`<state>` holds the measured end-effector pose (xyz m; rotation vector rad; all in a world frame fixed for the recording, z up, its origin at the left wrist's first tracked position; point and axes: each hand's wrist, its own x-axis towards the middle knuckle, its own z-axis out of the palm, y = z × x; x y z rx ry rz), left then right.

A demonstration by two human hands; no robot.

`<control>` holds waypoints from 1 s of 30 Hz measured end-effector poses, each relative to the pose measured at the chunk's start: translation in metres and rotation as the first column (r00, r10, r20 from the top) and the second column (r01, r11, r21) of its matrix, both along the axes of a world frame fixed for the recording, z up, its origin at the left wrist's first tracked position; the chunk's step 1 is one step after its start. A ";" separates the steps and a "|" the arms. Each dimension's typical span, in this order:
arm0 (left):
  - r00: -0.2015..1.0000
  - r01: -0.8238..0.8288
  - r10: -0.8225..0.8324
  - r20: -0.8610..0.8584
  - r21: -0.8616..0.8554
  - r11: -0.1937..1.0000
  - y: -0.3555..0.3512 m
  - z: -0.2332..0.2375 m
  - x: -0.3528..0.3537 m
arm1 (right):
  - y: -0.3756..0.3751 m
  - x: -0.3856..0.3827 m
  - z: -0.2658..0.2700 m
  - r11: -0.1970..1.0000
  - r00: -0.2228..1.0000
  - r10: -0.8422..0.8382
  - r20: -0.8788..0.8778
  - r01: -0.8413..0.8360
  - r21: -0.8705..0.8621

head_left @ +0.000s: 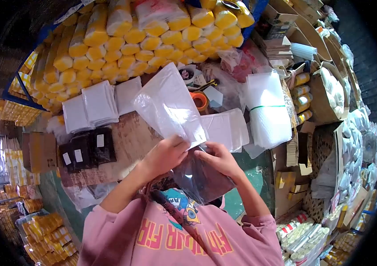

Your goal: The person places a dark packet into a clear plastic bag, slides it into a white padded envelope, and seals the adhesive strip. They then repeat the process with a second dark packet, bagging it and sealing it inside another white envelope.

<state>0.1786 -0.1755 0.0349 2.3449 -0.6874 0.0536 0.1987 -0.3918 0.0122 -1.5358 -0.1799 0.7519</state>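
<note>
My left hand (168,155) pinches the lower corner of a white translucent bag (170,106), which rises up and away over the table. Close beside it on the right, my right hand (218,158) holds the top edge of a dark clear plastic bag (201,177) that hangs in front of my shirt. The two bags meet between my fingertips; whether one is inside the other I cannot tell. Dark packets with white labels (86,148) lie on the wooden table (131,137) to the left.
Stacks of white bags (91,106) lie at the table's back left. Yellow rolls (126,48) are piled behind. An orange tape roll (200,101) and banded bubble wrap (268,111) are on the right. A cardboard box (40,151) stands at the left.
</note>
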 end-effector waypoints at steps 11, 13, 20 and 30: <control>0.990 0.127 -0.123 0.068 -0.062 0.990 -0.005 -0.010 -0.003 | -0.010 -0.007 0.014 0.961 0.956 -0.266 -0.126 0.273 0.044; 0.994 0.060 -0.051 0.097 -0.089 0.994 -0.006 -0.012 -0.007 | -0.018 -0.005 0.003 0.977 0.969 -0.188 -0.161 0.201 0.067; 0.767 -0.630 0.640 -0.047 -0.246 0.737 -0.011 -0.036 -0.013 | -0.020 -0.011 0.012 0.940 0.927 -0.317 -0.202 0.335 0.063; 0.645 -0.762 0.407 -0.647 -0.503 0.408 -0.024 -0.089 -0.030 | -0.033 -0.017 -0.003 0.901 0.893 -0.431 -0.127 0.433 -0.016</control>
